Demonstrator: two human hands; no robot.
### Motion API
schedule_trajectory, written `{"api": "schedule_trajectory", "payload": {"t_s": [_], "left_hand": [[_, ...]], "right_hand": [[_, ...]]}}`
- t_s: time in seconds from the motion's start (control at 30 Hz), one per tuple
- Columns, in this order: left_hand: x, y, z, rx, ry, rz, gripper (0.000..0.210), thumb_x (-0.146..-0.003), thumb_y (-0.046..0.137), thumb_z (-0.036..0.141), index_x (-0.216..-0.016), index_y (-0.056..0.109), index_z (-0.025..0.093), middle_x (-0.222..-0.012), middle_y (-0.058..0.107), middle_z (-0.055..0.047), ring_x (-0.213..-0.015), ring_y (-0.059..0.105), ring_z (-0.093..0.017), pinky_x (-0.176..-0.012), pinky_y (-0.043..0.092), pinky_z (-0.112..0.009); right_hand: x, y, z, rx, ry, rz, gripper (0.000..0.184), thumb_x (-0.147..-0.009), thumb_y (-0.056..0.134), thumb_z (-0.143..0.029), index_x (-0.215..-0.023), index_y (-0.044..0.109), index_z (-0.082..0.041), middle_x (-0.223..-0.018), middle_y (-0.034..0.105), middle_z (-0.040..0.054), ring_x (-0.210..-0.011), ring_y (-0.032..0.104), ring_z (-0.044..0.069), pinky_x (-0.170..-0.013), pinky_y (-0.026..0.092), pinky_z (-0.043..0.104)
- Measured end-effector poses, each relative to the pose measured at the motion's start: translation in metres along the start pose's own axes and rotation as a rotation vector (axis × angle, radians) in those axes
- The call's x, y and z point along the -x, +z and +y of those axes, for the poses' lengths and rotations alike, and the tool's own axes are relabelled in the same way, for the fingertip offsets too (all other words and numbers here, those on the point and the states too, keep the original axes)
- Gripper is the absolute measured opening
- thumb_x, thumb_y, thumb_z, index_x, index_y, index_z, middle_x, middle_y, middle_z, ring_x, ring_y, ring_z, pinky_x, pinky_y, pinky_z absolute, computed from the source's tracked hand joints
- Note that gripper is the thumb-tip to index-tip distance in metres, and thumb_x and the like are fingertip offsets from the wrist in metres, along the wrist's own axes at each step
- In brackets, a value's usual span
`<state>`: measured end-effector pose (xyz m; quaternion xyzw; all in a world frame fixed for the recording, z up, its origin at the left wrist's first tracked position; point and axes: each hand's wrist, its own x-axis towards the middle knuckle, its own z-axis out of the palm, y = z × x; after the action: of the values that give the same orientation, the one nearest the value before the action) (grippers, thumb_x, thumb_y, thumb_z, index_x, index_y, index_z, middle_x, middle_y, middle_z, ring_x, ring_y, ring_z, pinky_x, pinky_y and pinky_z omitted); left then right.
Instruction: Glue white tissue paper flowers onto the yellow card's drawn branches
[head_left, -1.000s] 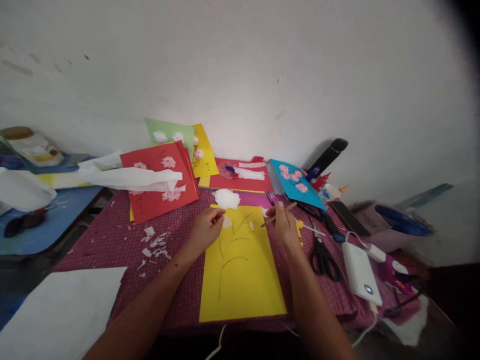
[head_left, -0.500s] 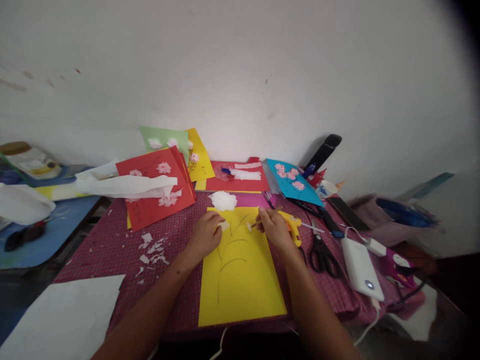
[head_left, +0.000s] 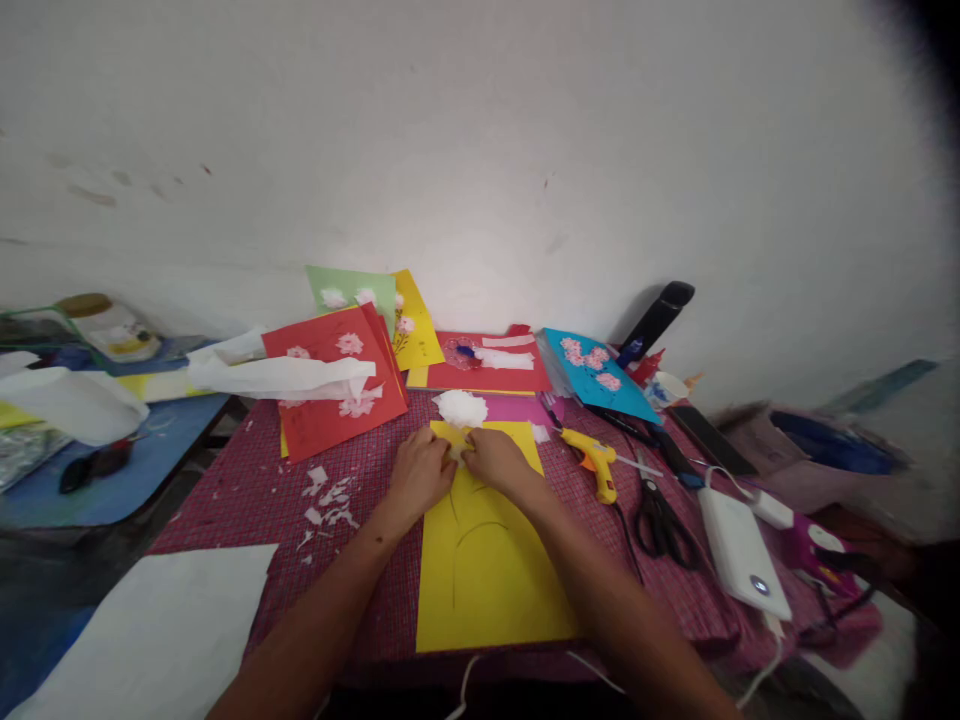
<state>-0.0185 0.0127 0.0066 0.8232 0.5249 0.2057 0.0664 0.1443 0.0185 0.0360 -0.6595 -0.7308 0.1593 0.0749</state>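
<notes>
Lying lengthwise toward the person, a yellow sheet [head_left: 495, 590] with thin dark curved lines drawn on it rests on the cloth-covered desk [head_left: 247, 475], directly beneath both hands. The left hand [head_left: 426, 468] is over the sheet's upper left edge, its fingers curled inward; the right hand [head_left: 495, 458] reaches across the upper part, also with bent fingers. Their fingertips come together near the top left corner, so most of the sheet extends below them, toward the person. Whether either hand grips anything is hidden by the fingers, and I cannot tell.

Just beyond the fingertips, a white paper clump [head_left: 460, 408] sits by the sheet's top edge. To the right are a yellow glue gun [head_left: 600, 465] and, farther right, black-handled scissors [head_left: 664, 530], then a white power bank [head_left: 745, 555]. To the left of the left hand, white paper scraps [head_left: 326, 500] are scattered on the cloth. Farther back, red cards with pink flowers [head_left: 315, 430] lie on the left, partly covered by a long white strip [head_left: 285, 378], while a blue card [head_left: 626, 398] with similar flowers lies on the right.
</notes>
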Motion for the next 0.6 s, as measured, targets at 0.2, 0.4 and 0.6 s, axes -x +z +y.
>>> {"api": "schedule_trajectory", "payload": {"t_s": [0.2, 0.4, 0.6], "left_hand": [[-0.001, 0.003, -0.004, 0.06, 0.001, -0.007, 0.015, -0.086, 0.054, 0.025, -0.084, 0.068, 0.019, -0.091, 0.058, -0.009, -0.088, 0.056, -0.023, -0.08, 0.042, -0.034], [-0.001, 0.005, -0.008, 0.18, -0.03, 0.036, 0.031, -0.077, 0.059, 0.017, -0.106, 0.067, 0.016, -0.1, 0.061, -0.01, -0.098, 0.058, -0.024, -0.091, 0.044, -0.036], [-0.006, 0.007, -0.006, 0.507, -0.094, 0.014, 0.04, -0.069, 0.058, 0.01, -0.108, 0.068, 0.013, -0.109, 0.065, -0.012, -0.104, 0.06, -0.025, -0.096, 0.044, -0.038]], "right_hand": [[-0.018, 0.011, -0.012, 0.04, 0.038, -0.044, 0.022, -0.08, 0.058, -0.024, -0.093, 0.071, -0.013, -0.093, 0.073, 0.0175, -0.085, 0.068, 0.026, -0.07, 0.042, 0.029], [-0.011, 0.0, -0.002, -0.004, 0.018, -0.004, 0.015, -0.081, 0.054, -0.02, -0.082, 0.069, -0.016, -0.083, 0.072, 0.0101, -0.078, 0.065, 0.019, -0.062, 0.036, 0.025], [0.009, -0.009, 0.009, -0.219, -0.022, 0.089, 0.014, -0.08, 0.053, -0.021, -0.067, 0.058, -0.017, -0.064, 0.062, 0.0006, -0.059, 0.054, 0.012, -0.053, 0.029, 0.023]]}}
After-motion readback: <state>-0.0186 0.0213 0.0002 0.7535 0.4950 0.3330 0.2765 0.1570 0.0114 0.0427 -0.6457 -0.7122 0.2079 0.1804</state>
